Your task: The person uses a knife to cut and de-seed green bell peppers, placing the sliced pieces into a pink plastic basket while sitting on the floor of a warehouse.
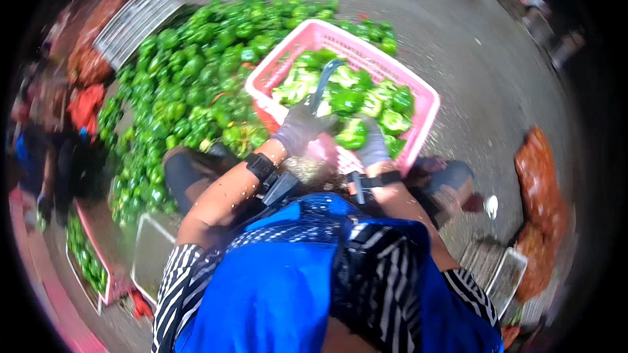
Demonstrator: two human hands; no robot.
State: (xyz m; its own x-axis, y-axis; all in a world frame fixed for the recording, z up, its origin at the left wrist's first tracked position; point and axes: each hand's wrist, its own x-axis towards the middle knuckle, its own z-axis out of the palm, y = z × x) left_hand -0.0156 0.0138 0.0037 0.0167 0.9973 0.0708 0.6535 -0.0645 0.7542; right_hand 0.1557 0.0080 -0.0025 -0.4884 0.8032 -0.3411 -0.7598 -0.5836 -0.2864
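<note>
My left hand (pixel 300 129), in a grey glove, grips a curved knife (pixel 326 81) whose dark blade reaches up over the basket. The gloved right hand (pixel 374 143) has hold of a cut green bell pepper (pixel 351 134) at the basket's near side. Both hands are over the near edge of a pink plastic basket (pixel 426 95), tilted in view. Inside lie cut green bell peppers (pixel 346 101), some showing pale insides. The knife's handle is mostly hidden in the left hand, and motion blurs the fingers.
A large heap of green bell peppers (pixel 189 68) spreads over the ground to the left. Beyond it stands a white crate (pixel 140 19). Orange-red mesh sacks (pixel 542 196) and another crate (pixel 512 274) lie at right. A crate of peppers (pixel 93 255) and a co-worker (pixel 39 157) are at far left.
</note>
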